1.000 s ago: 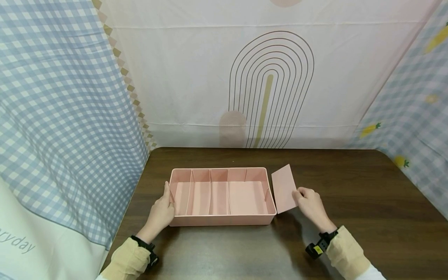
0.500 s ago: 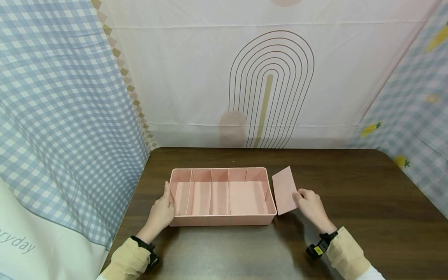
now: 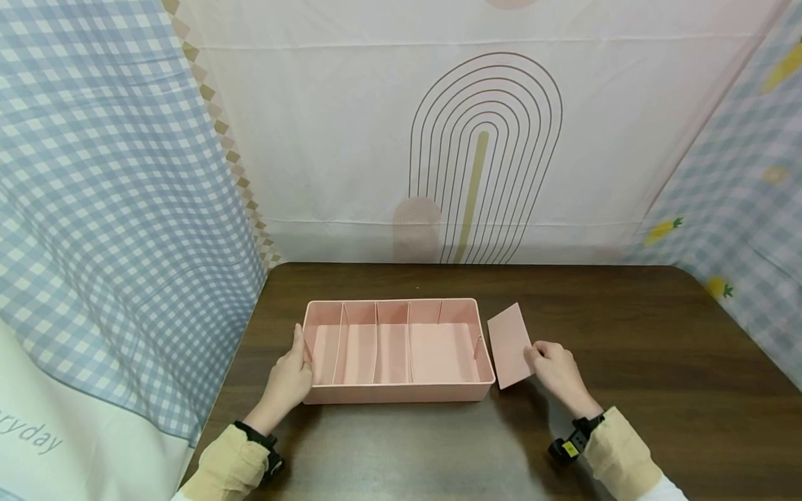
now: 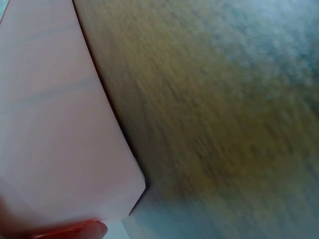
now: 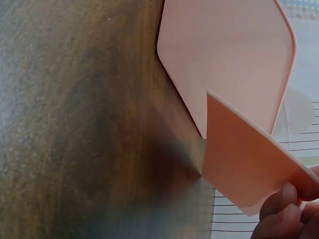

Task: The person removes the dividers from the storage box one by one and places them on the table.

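A pink box (image 3: 397, 394) with upright dividers (image 3: 376, 348) stands on the brown table; three narrow compartments lie at its left, a wider one at its right. My left hand (image 3: 289, 376) rests against the box's left end, index finger straight along the wall. Its other fingers are mostly hidden; a fingertip (image 4: 94, 230) shows at the box's end in the left wrist view. My right hand (image 3: 556, 367) pinches a thin pink divider panel (image 3: 509, 344) at its right edge, thumb and fingers bent on it. The panel stands tilted just outside the box's right end, its lower corner near the table.
The brown wooden table (image 3: 633, 362) extends around the box. A white printed cloth (image 3: 326, 153) hangs behind it, with blue checked cloth (image 3: 125, 174) at the left and similar cloth (image 3: 739, 209) at the right.
The divider panel in my right hand has sunk slightly and come a little nearer the body beside the box. My left hand and the box have stayed in place.
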Demonstrator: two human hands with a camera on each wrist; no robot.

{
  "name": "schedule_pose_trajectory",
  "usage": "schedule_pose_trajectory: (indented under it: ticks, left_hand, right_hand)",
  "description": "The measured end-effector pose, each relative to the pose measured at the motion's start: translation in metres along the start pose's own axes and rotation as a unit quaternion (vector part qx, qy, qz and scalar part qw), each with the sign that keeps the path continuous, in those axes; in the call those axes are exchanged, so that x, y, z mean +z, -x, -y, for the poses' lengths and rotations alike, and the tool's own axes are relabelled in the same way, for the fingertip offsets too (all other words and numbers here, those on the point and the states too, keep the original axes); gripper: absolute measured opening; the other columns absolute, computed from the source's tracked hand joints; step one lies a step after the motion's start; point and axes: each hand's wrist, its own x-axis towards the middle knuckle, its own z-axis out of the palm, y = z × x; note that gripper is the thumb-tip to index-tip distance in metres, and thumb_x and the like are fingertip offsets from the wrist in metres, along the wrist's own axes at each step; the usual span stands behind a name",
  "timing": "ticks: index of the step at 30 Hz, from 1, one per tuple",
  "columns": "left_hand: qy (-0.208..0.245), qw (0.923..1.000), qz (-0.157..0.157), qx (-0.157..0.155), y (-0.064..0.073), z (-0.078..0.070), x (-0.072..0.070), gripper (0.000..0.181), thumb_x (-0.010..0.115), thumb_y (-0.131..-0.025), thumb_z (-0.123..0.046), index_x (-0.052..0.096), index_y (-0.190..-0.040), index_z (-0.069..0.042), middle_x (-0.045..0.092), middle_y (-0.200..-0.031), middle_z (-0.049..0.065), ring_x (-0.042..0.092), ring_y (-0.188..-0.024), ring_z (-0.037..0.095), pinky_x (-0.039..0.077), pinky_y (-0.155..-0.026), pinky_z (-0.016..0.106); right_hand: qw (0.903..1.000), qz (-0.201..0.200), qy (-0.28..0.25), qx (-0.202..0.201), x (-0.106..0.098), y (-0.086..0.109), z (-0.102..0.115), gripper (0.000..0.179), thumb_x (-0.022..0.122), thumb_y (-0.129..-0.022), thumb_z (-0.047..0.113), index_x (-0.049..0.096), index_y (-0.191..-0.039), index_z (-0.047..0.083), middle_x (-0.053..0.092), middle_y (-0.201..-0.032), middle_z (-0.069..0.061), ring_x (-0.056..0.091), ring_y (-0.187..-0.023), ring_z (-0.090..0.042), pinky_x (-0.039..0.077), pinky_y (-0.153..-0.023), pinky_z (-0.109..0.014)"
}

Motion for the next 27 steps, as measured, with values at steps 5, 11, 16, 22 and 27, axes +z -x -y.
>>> schedule_pose_trajectory:
  ticks: [5,11,16,22,27]
  left_hand:
    - [0.001,1.0,0.003,0.001,0.0,0.0,0.0,0.058,0.035,-0.087,-0.005,0.011,-0.138,0.009,0.059,-0.088,0.026,0.051,-0.06,0.022,0.042,-0.054,0.04]
    - [0.003,1.0,0.006,0.0,0.0,0.001,0.0,0.059,0.035,-0.087,-0.005,0.01,-0.139,0.008,0.059,-0.089,0.026,0.051,-0.061,0.021,0.042,-0.054,0.039]
    - [0.005,0.9999,0.011,-0.004,0.0,0.0,0.0,0.06,0.035,-0.087,-0.005,0.008,-0.139,0.008,0.058,-0.085,0.024,0.048,-0.059,0.02,0.04,-0.053,0.037]
    - [0.005,0.9999,0.014,-0.006,-0.001,0.001,-0.001,0.06,0.035,-0.087,-0.005,0.008,-0.139,0.007,0.058,-0.08,0.021,0.047,-0.058,0.019,0.039,-0.051,0.035]
    - [0.004,0.9999,0.013,-0.003,-0.001,0.001,0.0,0.06,0.035,-0.087,-0.005,0.009,-0.139,0.008,0.056,-0.075,0.018,0.046,-0.057,0.019,0.039,-0.051,0.035]
  right_hand:
    - [1.0,0.005,0.002,0.002,0.001,0.0,-0.002,0.033,0.042,-0.087,0.016,0.042,-0.055,0.007,0.034,-0.049,0.002,0.033,-0.045,-0.014,0.027,-0.044,-0.025]
    - [0.9999,0.009,0.005,0.003,0.001,0.0,-0.005,0.033,0.042,-0.086,0.016,0.042,-0.054,0.006,0.035,-0.049,0.001,0.034,-0.046,-0.014,0.028,-0.045,-0.025]
    - [0.9997,0.02,0.005,0.012,0.0,0.001,-0.007,0.033,0.041,-0.086,0.016,0.041,-0.054,0.006,0.035,-0.049,0.001,0.035,-0.047,-0.014,0.028,-0.046,-0.026]
    - [0.9989,0.042,0.01,0.02,0.0,0.0,-0.009,0.034,0.041,-0.087,0.018,0.042,-0.055,0.007,0.035,-0.049,0.002,0.035,-0.047,-0.014,0.028,-0.046,-0.026]
    - [0.9988,0.042,0.018,0.019,0.0,0.0,-0.012,0.034,0.042,-0.086,0.017,0.043,-0.054,0.007,0.036,-0.048,0.002,0.035,-0.047,-0.014,0.028,-0.045,-0.025]
